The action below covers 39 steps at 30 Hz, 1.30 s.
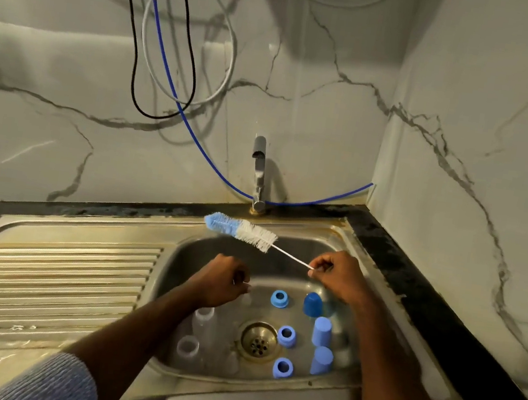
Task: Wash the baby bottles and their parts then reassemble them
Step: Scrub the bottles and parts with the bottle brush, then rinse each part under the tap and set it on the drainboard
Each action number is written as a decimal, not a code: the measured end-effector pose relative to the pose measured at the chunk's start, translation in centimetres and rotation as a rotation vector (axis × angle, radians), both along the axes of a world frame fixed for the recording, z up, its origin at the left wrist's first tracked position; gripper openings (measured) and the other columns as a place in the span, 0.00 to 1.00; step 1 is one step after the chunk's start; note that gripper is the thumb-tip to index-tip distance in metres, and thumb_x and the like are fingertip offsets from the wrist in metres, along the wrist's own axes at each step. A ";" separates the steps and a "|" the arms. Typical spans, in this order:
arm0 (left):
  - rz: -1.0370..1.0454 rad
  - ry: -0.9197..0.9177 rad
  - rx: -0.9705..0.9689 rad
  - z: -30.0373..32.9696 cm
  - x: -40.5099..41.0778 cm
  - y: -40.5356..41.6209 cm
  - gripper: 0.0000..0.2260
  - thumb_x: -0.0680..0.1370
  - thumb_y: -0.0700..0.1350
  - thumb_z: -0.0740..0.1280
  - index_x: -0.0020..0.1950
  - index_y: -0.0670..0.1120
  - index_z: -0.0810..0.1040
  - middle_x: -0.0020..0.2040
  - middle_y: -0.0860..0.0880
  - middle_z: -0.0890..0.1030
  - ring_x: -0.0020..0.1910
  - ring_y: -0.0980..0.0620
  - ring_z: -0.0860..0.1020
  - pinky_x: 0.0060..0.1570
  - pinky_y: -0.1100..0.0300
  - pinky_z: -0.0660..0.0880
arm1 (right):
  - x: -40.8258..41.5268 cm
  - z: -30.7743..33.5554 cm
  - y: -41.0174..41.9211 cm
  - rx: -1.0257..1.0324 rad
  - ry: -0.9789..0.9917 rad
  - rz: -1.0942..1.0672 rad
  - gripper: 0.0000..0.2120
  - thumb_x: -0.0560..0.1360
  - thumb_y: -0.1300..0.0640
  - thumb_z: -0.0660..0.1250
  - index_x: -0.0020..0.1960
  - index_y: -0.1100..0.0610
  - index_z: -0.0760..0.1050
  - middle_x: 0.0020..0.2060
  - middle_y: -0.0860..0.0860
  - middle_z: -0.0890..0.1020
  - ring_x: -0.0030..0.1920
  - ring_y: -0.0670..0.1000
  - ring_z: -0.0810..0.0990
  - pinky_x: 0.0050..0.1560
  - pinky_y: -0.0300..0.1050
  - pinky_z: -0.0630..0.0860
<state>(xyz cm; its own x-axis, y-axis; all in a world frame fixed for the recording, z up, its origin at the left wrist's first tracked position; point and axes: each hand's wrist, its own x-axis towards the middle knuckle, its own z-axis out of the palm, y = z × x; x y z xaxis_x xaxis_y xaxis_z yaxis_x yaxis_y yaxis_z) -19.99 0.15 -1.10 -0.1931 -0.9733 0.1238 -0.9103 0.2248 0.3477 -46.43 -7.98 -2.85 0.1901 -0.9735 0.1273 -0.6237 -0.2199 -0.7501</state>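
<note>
Right hand (335, 276) pinches the bottle brush (240, 231) by its wire handle above the sink (345, 241), left hand (222, 280) is curled with no visible contents, and bottles (204, 323), rings (286, 336) and caps (321, 331) lie in the basin.

White marble-look walls (335, 115) meet in a corner behind the tap (258, 172). Cables (161, 50) dangle above it, dim lighting.

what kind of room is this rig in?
Most likely a home kitchen corner: a stainless steel sink with a ribbed draining board, a tap against marble-look wall tiles, and a dark countertop around it.
</note>
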 end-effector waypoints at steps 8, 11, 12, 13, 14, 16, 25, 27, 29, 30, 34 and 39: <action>-0.019 0.005 -0.031 2.0 -0.7 1.8 0.07 0.77 0.47 0.73 0.52 0.46 0.82 0.47 0.50 0.83 0.46 0.55 0.81 0.51 0.57 0.80 | -0.5 0.1 3.0 -0.112 0.025 -0.110 0.04 0.71 0.61 0.76 0.43 0.53 0.84 0.36 0.51 0.84 0.38 0.47 0.81 0.42 0.38 0.76; -0.026 0.015 -0.044 2.5 -0.8 2.1 0.07 0.77 0.46 0.73 0.52 0.45 0.83 0.48 0.49 0.84 0.46 0.54 0.81 0.51 0.58 0.80 | -0.1 0.0 3.6 -0.138 0.045 -0.130 0.03 0.72 0.59 0.75 0.44 0.52 0.84 0.37 0.50 0.84 0.40 0.48 0.81 0.44 0.39 0.76; -0.026 0.018 -0.051 2.6 -0.7 2.3 0.07 0.77 0.46 0.73 0.52 0.45 0.83 0.48 0.50 0.83 0.46 0.55 0.81 0.50 0.59 0.79 | 0.1 0.0 3.7 -0.152 0.062 -0.130 0.02 0.73 0.58 0.75 0.45 0.52 0.84 0.38 0.49 0.84 0.41 0.48 0.81 0.44 0.39 0.75; -0.027 0.023 -0.058 2.6 -0.5 2.3 0.06 0.77 0.46 0.73 0.52 0.45 0.83 0.47 0.50 0.83 0.46 0.55 0.81 0.49 0.61 0.79 | 0.4 0.0 3.9 -0.167 0.079 -0.130 0.02 0.73 0.57 0.75 0.46 0.52 0.84 0.39 0.49 0.84 0.42 0.48 0.81 0.44 0.39 0.75; -0.028 0.031 -0.066 2.6 -0.2 2.3 0.05 0.77 0.46 0.73 0.51 0.46 0.83 0.46 0.52 0.83 0.45 0.56 0.80 0.47 0.63 0.77 | 0.7 0.0 3.9 -0.183 0.089 -0.128 0.02 0.74 0.56 0.74 0.47 0.51 0.84 0.40 0.48 0.84 0.43 0.48 0.81 0.45 0.41 0.76; -0.024 0.055 -0.067 2.5 0.4 2.3 0.03 0.77 0.45 0.73 0.49 0.49 0.81 0.43 0.56 0.80 0.42 0.59 0.79 0.43 0.68 0.74 | 1.3 0.1 3.8 -0.217 0.076 -0.121 0.03 0.75 0.54 0.74 0.48 0.51 0.84 0.42 0.48 0.85 0.45 0.49 0.82 0.50 0.46 0.78; 0.128 0.106 -0.021 1.5 7.2 -0.8 0.06 0.77 0.48 0.73 0.45 0.57 0.77 0.42 0.57 0.80 0.41 0.60 0.79 0.42 0.66 0.74 | 7.6 1.8 -1.5 -0.250 0.036 -0.036 0.06 0.75 0.56 0.73 0.51 0.52 0.84 0.46 0.49 0.86 0.47 0.50 0.82 0.51 0.46 0.78; 0.181 0.111 -0.058 1.4 9.1 -1.6 0.05 0.76 0.49 0.74 0.47 0.55 0.78 0.44 0.55 0.80 0.44 0.56 0.80 0.44 0.63 0.76 | 9.3 1.7 -3.2 -0.201 0.088 0.000 0.08 0.73 0.63 0.71 0.51 0.57 0.84 0.46 0.54 0.86 0.48 0.54 0.83 0.49 0.44 0.77; 0.261 0.109 -0.066 1.2 10.8 -2.2 0.08 0.76 0.49 0.74 0.54 0.52 0.81 0.51 0.51 0.82 0.51 0.53 0.79 0.52 0.57 0.78 | 10.8 1.5 -4.8 -0.169 0.135 0.019 0.10 0.73 0.66 0.69 0.52 0.59 0.84 0.48 0.57 0.85 0.50 0.56 0.83 0.50 0.43 0.76; 0.288 0.074 -0.057 1.1 11.6 -2.6 0.11 0.76 0.50 0.73 0.58 0.52 0.81 0.57 0.51 0.81 0.56 0.52 0.78 0.57 0.54 0.77 | 11.4 1.5 -5.5 -0.159 0.148 0.027 0.10 0.74 0.66 0.69 0.52 0.59 0.84 0.49 0.57 0.85 0.51 0.57 0.83 0.52 0.45 0.77; 0.315 -0.190 -0.018 1.0 13.6 -4.4 0.22 0.79 0.55 0.69 0.72 0.54 0.72 0.73 0.52 0.73 0.73 0.50 0.68 0.73 0.46 0.62 | 13.0 1.7 -8.1 -0.149 0.230 -0.028 0.09 0.76 0.57 0.71 0.55 0.49 0.85 0.54 0.48 0.84 0.58 0.52 0.80 0.64 0.55 0.71; 0.274 -0.319 0.125 -0.3 13.8 -6.7 0.25 0.79 0.56 0.69 0.75 0.53 0.69 0.73 0.49 0.72 0.72 0.48 0.69 0.71 0.49 0.65 | 14.0 2.2 -11.1 -0.090 0.074 -0.063 0.08 0.73 0.56 0.75 0.52 0.50 0.84 0.50 0.48 0.85 0.56 0.52 0.81 0.65 0.57 0.72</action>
<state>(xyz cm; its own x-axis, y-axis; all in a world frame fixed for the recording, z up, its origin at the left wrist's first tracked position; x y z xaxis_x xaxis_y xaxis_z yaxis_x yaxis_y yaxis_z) -6.21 -6.59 -1.41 0.0644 -0.9977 -0.0220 -0.9967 -0.0654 0.0482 -32.38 -19.05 -0.68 0.1415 -0.9689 0.2028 -0.6910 -0.2434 -0.6806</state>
